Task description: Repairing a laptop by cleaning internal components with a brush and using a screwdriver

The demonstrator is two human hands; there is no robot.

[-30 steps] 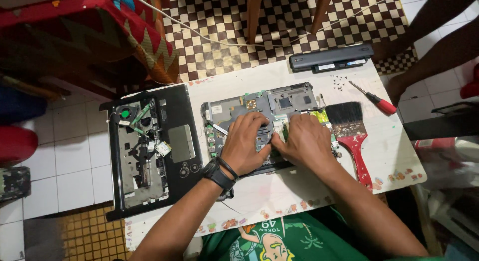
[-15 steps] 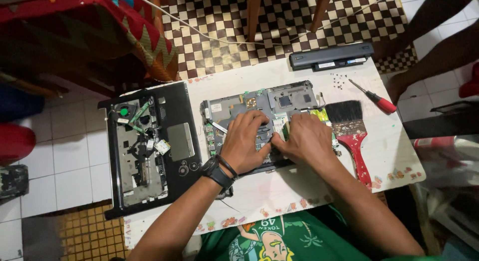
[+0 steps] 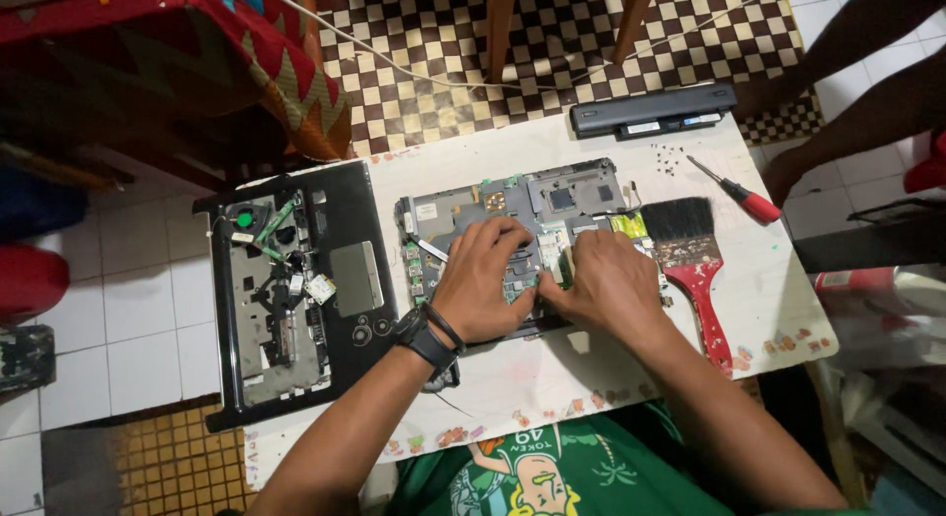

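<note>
A laptop motherboard [image 3: 512, 206], grey with green edges, lies in the middle of a small white table [image 3: 473, 166]. My left hand [image 3: 483, 284], with a black watch on the wrist, rests on the board's lower middle, fingers curled down onto it. My right hand [image 3: 611, 279] sits right beside it, fingers pressing a small part between the two hands. What the fingertips pinch is hidden under them.
A black laptop palmrest shell [image 3: 296, 289] lies upside down at the table's left edge. A red-handled paintbrush [image 3: 695, 260], a red screwdriver [image 3: 739, 196], several loose screws [image 3: 670, 161] and a black battery [image 3: 650, 110] lie to the right and far side. Another person's legs [image 3: 867, 72] stand at upper right.
Both hands stay on the motherboard with only slight finger shifts. Nothing else on the table has moved.
</note>
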